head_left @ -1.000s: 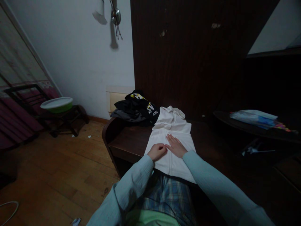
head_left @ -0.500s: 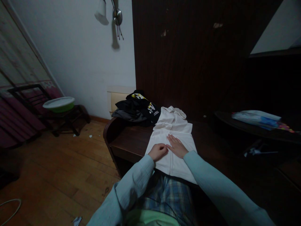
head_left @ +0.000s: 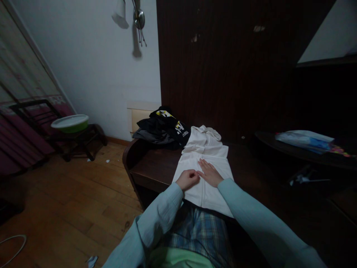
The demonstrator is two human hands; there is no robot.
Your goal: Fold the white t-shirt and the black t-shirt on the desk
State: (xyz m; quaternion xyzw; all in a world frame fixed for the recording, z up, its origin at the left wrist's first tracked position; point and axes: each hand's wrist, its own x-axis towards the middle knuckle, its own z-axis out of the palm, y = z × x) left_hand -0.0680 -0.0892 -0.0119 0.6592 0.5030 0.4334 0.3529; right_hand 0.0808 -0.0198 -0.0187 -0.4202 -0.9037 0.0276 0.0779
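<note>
White garment [head_left: 205,153] laid along the dark table [head_left: 156,163], both hands on it.
Left hand [head_left: 188,179]: fingers curled narrow, loosely fisted. Right hand [head_left: 211,174]: fingers stretched flat, thumb wide. Black clothes [head_left: 157,128] touch the garment at ten o'clock.

view: head | from: wearer's head | facing: forward, down | near: hands [head_left: 210,174] | farther: white wall [head_left: 103,59]
</note>
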